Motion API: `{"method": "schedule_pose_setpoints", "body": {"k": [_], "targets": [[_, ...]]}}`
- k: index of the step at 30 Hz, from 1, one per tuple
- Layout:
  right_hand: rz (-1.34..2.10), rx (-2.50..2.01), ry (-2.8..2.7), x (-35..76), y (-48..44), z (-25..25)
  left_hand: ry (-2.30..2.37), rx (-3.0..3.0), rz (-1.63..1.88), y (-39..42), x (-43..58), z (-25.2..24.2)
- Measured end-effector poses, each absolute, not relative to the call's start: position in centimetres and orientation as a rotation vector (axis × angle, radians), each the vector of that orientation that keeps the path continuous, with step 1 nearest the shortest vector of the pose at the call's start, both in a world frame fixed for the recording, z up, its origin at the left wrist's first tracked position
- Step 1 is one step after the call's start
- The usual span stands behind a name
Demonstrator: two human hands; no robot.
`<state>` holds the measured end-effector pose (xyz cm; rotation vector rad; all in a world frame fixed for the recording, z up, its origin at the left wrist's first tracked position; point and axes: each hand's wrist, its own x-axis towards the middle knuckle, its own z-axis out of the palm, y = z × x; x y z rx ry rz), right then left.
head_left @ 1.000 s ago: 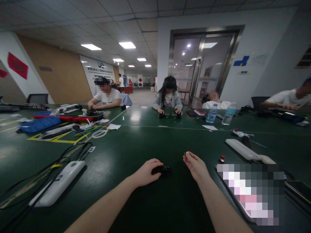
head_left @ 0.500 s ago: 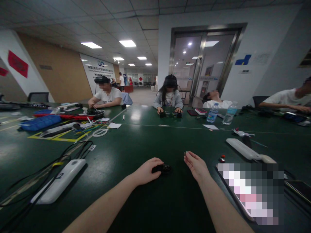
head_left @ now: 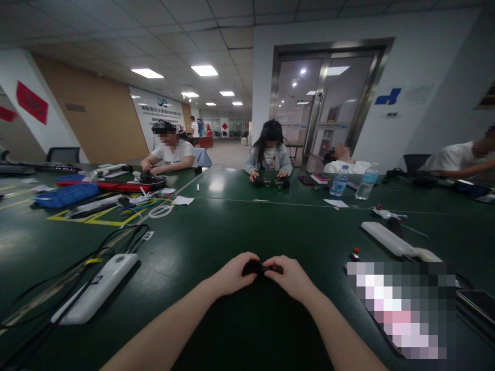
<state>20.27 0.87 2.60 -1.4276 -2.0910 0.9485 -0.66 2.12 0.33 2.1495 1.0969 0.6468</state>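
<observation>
Clasping a small black device (head_left: 257,267) at the near edge of the green workbench (head_left: 216,232), the left hand (head_left: 234,274) and right hand (head_left: 290,278) now meet, the right having closed in from beside it, its fingers (head_left: 276,264) clamped on the device alongside the left's. Left of the device lies a white corded unit (head_left: 96,288); straight beyond it, a seated person (head_left: 268,159) handles black pieces.
</observation>
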Motion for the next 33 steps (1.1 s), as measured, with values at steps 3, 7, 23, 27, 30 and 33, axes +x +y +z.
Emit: {"method": "schedule_pose_setpoints", "body": {"k": [3, 7, 23, 27, 30, 33], "targets": [[0.942, -1.395, -2.124, 20.2, 0.72, 2.92, 1.111, 2.125, 0.64, 2.01, -0.61, 0.45], [0.935, -1.396, -2.17, 19.98, 0.64, 3.18, 1.11, 2.12, 0.654, 2.03, -0.54, 0.41], [0.908, -1.405, -2.196, 19.84, 0.62, 3.33, 1.109, 2.133, 0.656, 2.09, -0.63, 0.22], [0.889, -1.341, -2.229, 19.89, 0.65, 3.44, 1.113, 2.14, 0.654, 1.99, -0.59, 0.39], [0.883, -1.331, -2.233, 19.97, 0.58, 3.51, 1.118, 2.134, 0.634, 1.88, -0.61, 0.61], [0.877, -1.315, -2.257, 19.97, 0.55, 3.56, 1.125, 2.139, 0.621, 1.9, -0.63, 0.56]]}}
